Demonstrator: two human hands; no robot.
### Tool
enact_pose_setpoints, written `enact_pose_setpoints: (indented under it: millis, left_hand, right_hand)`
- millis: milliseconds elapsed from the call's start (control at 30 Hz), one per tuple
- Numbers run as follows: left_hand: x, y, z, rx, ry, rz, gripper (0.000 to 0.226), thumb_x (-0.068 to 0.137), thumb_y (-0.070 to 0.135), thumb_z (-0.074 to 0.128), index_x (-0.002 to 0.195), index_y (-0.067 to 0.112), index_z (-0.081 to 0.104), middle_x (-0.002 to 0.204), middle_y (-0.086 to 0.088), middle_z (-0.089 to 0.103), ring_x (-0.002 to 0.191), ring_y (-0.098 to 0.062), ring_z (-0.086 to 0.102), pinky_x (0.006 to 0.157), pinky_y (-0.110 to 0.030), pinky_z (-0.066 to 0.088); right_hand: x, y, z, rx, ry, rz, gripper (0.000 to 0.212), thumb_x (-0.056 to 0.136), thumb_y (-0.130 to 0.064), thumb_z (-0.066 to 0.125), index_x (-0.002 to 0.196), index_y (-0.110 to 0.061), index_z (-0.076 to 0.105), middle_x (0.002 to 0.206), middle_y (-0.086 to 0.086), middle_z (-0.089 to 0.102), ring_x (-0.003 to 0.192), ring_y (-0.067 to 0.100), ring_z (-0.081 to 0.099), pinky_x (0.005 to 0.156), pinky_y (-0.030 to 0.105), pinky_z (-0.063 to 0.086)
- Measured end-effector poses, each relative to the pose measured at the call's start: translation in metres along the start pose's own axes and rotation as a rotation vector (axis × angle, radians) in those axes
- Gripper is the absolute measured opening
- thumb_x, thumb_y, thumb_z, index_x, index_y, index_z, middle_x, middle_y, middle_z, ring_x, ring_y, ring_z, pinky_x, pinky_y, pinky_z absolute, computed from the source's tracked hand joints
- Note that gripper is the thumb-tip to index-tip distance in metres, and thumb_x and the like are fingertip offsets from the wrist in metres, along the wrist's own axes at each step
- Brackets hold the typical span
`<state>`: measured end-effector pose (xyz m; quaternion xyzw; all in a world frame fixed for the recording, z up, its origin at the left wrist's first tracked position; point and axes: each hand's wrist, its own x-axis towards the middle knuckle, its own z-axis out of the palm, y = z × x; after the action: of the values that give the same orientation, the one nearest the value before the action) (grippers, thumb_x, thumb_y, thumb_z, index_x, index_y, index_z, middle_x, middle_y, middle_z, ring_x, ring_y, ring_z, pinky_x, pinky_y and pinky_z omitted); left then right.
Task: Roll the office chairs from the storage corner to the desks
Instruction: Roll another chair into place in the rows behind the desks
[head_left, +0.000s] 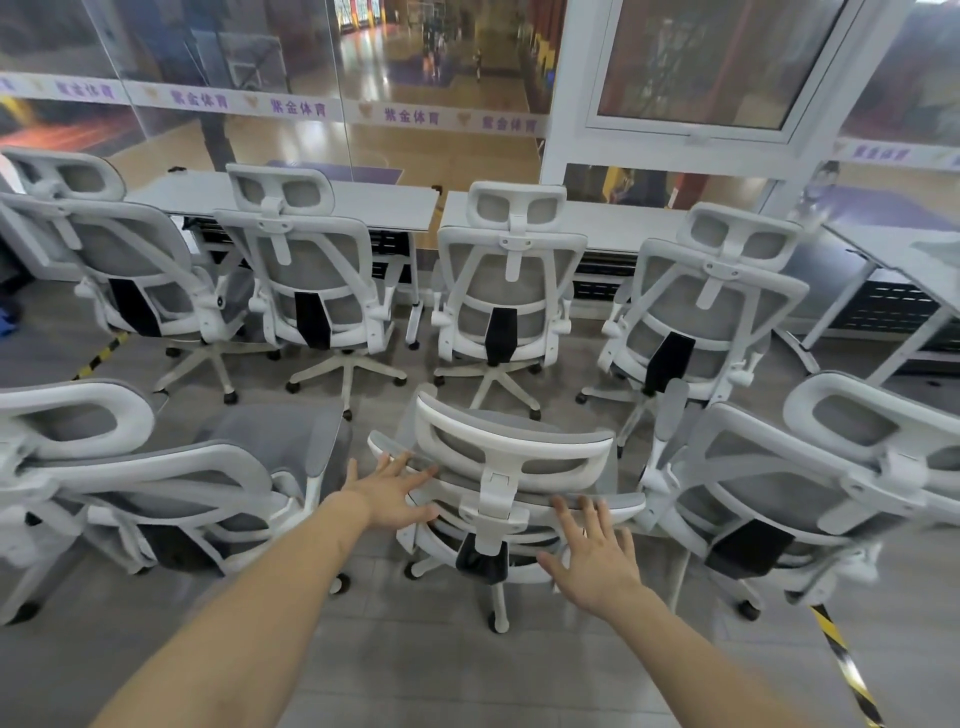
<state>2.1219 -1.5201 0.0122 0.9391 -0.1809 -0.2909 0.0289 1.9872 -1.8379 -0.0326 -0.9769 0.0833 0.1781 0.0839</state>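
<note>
A white-framed office chair (511, 470) with grey mesh back and headrest stands right in front of me, its back toward me. My left hand (392, 491) lies with spread fingers against the left edge of its backrest. My right hand (595, 556) hovers with fingers apart at the right side of the backrest, close to its top edge; I cannot tell whether it touches. Neither hand grips anything. Grey desks (332, 200) run along the glass wall beyond a row of chairs.
Several matching chairs (311, 270) stand in a row at the desks. One chair (156, 483) flanks mine on the left and another (810, 483) on the right. Another desk (893, 249) stands at the right. Yellow-black tape (841, 670) marks the grey floor.
</note>
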Motion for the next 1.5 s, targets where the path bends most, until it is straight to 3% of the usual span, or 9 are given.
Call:
enact_pose_setpoints:
  millis: [633,1067,1500]
  left_hand:
    - [-0.064,0.069,0.053,0.034,0.059,-0.084,0.077,0.095,0.079,0.032,0.159,0.057,-0.004,0.174,-0.001,-0.013,0.160,-0.028,-0.010,0.120,-0.068,-0.010]
    - [-0.041,0.052,0.050,0.003,0.037,-0.099,0.080,0.094,0.079,0.035,0.157,0.061,-0.010,0.171,0.003,-0.023,0.160,-0.029,-0.014,0.122,-0.070,-0.005]
    - [-0.017,0.031,0.029,0.016,-0.010,-0.092,0.082,0.096,0.076,0.037,0.158,0.056,-0.013,0.169,0.000,-0.030,0.158,-0.032,-0.018,0.121,-0.071,-0.007]
  right_hand:
    - [-0.030,0.061,-0.019,-0.048,-0.127,-0.098,0.089,0.097,-0.077,0.033,0.159,-0.045,-0.024,0.168,0.003,-0.031,0.155,0.026,-0.029,0.126,0.062,-0.004]
    - [-0.003,0.060,-0.021,-0.036,-0.120,-0.123,0.088,0.099,-0.075,0.033,0.157,-0.045,-0.027,0.166,0.001,-0.035,0.153,0.026,-0.032,0.127,0.059,-0.004]
    - [0.030,0.036,-0.031,0.002,-0.102,-0.105,0.089,0.095,-0.081,0.031,0.161,-0.046,-0.017,0.171,0.002,-0.024,0.156,0.023,-0.028,0.126,0.059,-0.005]
